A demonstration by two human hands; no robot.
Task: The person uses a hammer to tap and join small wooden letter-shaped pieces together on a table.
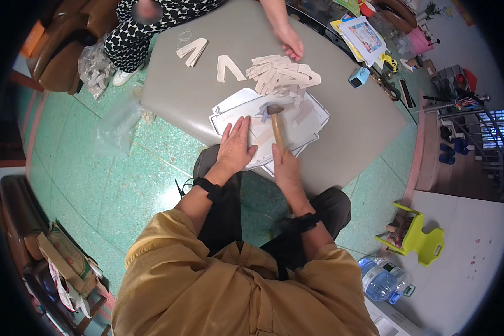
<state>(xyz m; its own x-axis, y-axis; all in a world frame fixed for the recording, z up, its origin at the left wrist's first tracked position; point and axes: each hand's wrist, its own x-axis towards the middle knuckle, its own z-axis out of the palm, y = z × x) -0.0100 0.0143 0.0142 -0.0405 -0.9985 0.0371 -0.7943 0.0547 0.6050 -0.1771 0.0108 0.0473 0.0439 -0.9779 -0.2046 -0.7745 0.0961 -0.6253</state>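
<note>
My right hand grips the wooden handle of a hammer, whose head is over a stack of white boards or sheets. Beside it my left hand rests flat on the stack, fingers spread. A small bluish-grey piece is by the hammer head, partly hidden. Flat beige pieces lie on the stack. Beyond it is a pile of pale folded strips; one V-shaped strip and a small bundle of strips lie to its left.
The grey padded surface carries everything. Another person's hand hangs beside the strip pile. A light blue object and papers are at the right. A plastic bag lies on the green floor, left; a green chair stands right.
</note>
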